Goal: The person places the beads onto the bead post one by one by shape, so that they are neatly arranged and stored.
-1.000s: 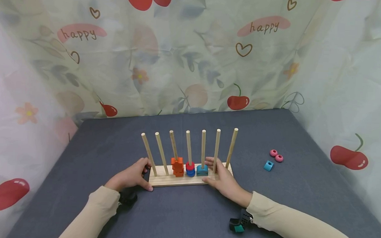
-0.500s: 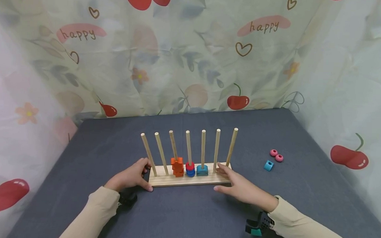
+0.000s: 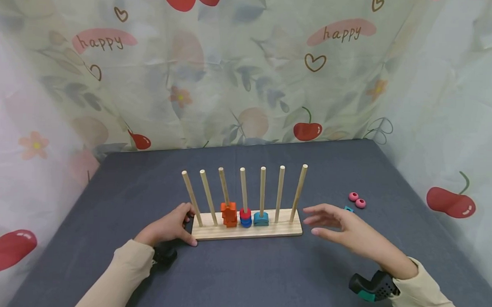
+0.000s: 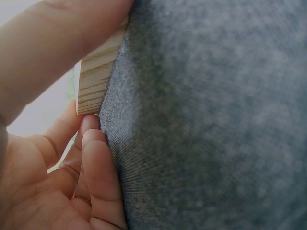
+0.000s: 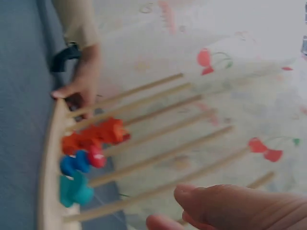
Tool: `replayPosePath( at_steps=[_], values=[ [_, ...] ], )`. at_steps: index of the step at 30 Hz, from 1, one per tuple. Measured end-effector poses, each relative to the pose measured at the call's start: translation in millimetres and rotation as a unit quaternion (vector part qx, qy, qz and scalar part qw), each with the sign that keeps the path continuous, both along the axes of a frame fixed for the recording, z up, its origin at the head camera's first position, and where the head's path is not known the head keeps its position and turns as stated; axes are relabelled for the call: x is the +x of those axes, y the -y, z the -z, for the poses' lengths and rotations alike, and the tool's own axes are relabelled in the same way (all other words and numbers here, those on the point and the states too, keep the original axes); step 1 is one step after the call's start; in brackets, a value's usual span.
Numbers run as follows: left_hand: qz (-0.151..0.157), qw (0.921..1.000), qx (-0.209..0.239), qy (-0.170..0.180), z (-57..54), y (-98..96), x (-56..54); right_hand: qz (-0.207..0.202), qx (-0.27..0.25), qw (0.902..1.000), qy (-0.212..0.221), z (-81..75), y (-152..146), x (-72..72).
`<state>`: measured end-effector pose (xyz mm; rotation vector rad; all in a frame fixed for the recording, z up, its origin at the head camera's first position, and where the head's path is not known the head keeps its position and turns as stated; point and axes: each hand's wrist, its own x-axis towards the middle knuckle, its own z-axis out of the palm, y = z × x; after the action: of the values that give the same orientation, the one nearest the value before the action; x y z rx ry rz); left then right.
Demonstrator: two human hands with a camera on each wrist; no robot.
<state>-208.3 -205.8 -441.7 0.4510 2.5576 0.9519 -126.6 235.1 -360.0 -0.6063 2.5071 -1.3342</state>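
A wooden peg board [image 3: 218, 234] with a row of several upright pegs lies in the middle of the table. My left hand [image 3: 168, 225] grips its left end, thumb at the front corner; the left wrist view shows my thumb [image 4: 53, 45] and fingers about the wood. Orange beads [image 3: 229, 215] are stacked on one peg. Beside them sit a red bead [image 3: 245, 214] over blue beads [image 3: 246, 222], then teal beads [image 3: 261, 219]. Just past the board's right end, my right hand [image 3: 345, 227] hovers with fingers extended, holding nothing.
Two pink beads [image 3: 360, 203] lie on the table at the right. Near them a light-blue cube bead [image 3: 349, 209] is mostly hidden behind my right hand. A patterned curtain [image 3: 240, 72] hangs along the table's back edge.
My right hand has moved right, from around the board's right-hand pegs to beyond its end, and now covers most of the blue cube bead. My left hand has stayed put.
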Motion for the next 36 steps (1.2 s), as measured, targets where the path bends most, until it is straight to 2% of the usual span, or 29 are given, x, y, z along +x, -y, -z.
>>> replayPosePath(
  at_steps=[6,11,16,24,30,36],
  values=[
    [-0.001,1.0,-0.003,0.001,-0.1,0.1,0.2,0.064,-0.029,0.9937,-0.087,-11.3,-21,0.1],
    [-0.005,1.0,-0.004,0.003,1.4,-0.1,-1.4,0.11,-0.077,0.9832,-0.124,-7.3,-44,-10.5],
    [-0.002,1.0,-0.006,-0.001,3.0,0.8,-2.4,0.137,-0.106,0.9779,-0.118,5.5,-66,-23.8],
    [-0.005,1.0,-0.007,-0.001,0.2,-0.1,0.0,0.192,0.01,0.9795,-0.062,27.2,-93,-37.1],
    [-0.004,1.0,-0.006,0.001,-1.9,-1.4,1.3,0.193,0.042,0.9798,-0.033,46.9,-110,-44.2],
    [-0.004,1.0,-0.005,0.001,-3.4,-1.7,2.2,0.176,0.031,0.9824,-0.053,62.4,-113,-46.6]
  ],
)
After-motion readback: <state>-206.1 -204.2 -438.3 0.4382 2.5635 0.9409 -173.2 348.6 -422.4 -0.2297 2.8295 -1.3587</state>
